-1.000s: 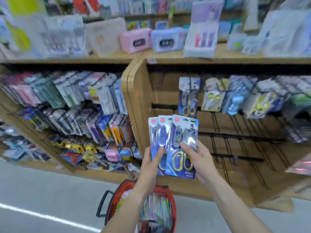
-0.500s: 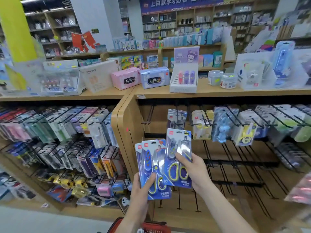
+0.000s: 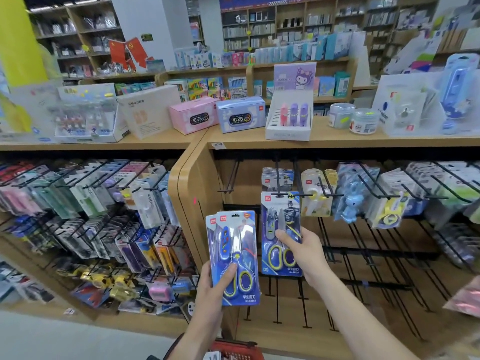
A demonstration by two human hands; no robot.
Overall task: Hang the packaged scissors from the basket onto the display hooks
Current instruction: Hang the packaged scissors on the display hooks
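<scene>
My left hand (image 3: pixel 217 284) grips two stacked blue packs of scissors; the front Superman pack (image 3: pixel 237 253) stands upright. My right hand (image 3: pixel 301 252) pinches a Batman scissors pack (image 3: pixel 280 224) by its lower half. That pack's top sits at the tip of a black display hook (image 3: pixel 279 183), where more Batman packs (image 3: pixel 276 175) hang behind. Whether its hole is over the hook is unclear. The red basket (image 3: pixel 233 350) shows only its rim at the bottom edge.
Bare black hooks (image 3: pixel 345 258) fill the wooden bay below and right of my hands. Other packaged goods (image 3: pixel 350 196) hang on the top row to the right. The left bay (image 3: pixel 85 216) is packed with hanging items. Boxes stand on the shelf top (image 3: pixel 337 139).
My right hand has drawn the Batman pack out of the fan and lifted it up to the hook. The camera has tilted upward, and the basket has dropped almost out of view.
</scene>
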